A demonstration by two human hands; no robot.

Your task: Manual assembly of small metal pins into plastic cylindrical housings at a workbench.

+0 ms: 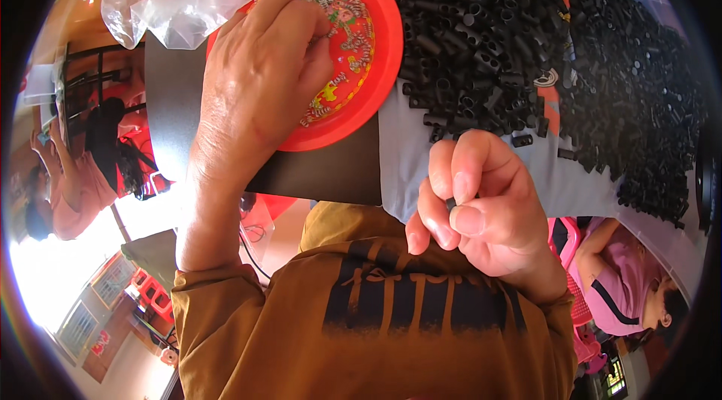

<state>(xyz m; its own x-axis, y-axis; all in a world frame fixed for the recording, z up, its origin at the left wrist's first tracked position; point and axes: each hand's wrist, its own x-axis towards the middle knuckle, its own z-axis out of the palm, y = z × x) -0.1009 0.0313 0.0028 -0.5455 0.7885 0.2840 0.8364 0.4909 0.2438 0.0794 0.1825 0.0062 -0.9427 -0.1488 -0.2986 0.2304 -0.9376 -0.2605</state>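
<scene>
My left hand (259,61) is over a round red plate (388,46), its fingers curled down among small silver coil springs (353,39). The back of the hand hides the fingertips, so I cannot make out what they pinch. Lower and to the right, my right hand (489,212) is raised in front of my chest. Its thumb and fingers pinch a small black plastic piece (450,203), of which only the end shows. A large heap of short black plastic tubes (474,31) lies beyond my right hand, on a pale blue cloth (406,167).
A second heap of smaller black parts (639,91) spreads at the far right. A clear plastic bag (180,5) overhangs the plate's left side. The dark table edge (323,182) runs before me. One person (617,279) sits at the right, another (71,189) at the left.
</scene>
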